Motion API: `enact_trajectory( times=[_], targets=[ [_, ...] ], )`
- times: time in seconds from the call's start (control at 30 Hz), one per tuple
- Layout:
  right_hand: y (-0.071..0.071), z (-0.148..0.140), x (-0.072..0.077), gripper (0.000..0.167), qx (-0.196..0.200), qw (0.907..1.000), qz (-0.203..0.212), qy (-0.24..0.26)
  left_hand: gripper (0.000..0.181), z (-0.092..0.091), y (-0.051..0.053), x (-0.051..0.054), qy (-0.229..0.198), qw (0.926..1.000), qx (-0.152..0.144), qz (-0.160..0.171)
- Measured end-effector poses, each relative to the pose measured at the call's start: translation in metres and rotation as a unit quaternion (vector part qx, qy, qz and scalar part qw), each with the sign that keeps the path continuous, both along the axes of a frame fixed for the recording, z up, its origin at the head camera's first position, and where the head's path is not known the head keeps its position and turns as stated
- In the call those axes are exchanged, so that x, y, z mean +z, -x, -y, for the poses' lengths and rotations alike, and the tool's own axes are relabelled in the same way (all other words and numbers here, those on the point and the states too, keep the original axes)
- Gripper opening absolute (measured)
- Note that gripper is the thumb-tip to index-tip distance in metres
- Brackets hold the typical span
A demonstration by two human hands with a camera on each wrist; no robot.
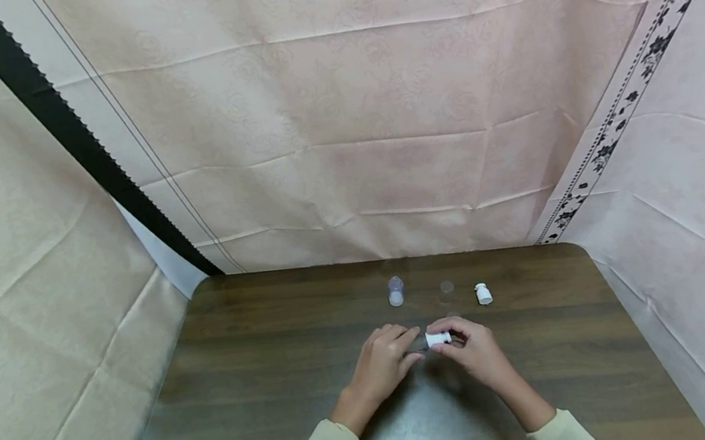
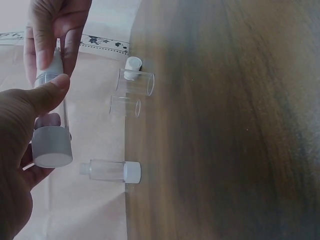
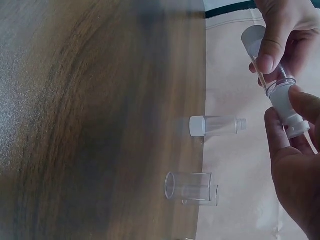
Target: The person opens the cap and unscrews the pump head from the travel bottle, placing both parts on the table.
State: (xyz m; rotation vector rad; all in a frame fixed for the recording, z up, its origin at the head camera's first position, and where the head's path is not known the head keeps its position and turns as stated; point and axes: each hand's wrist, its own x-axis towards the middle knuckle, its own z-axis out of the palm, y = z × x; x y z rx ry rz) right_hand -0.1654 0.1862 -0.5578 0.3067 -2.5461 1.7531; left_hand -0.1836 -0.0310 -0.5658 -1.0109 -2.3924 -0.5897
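My left hand (image 1: 380,365) grips a clear bottle with a white base (image 2: 52,146), thumb along its transparent side. My right hand (image 1: 478,354) pinches a white pump top (image 3: 284,106) at the bottle's open end. Bottle and top are in line and touching in the right wrist view; whether the thread is engaged I cannot tell. Both hands are raised over the middle of the table. Beyond them a second clear bottle with a white base (image 1: 396,291) stands upright, its narrow neck bare. Another white pump top (image 1: 483,294) is at the right.
Two clear cylindrical caps stand between the second bottle and the loose pump top: one cap (image 2: 145,84) and another cap (image 2: 118,106). The brown wooden table (image 1: 247,385) ends at a hanging pale cloth (image 1: 328,141) behind, with more cloth at both sides.
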Motion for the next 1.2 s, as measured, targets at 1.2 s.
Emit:
enact_trajectory(
  times=[1.2],
  targets=[
    [0.002, -0.01, 0.001, 0.057, 0.029, 0.9982, 0.051, 0.012, 0.043, 0.001, 0.001, 0.001, 0.018, 0.9991, 0.028, -0.025]
  ],
)
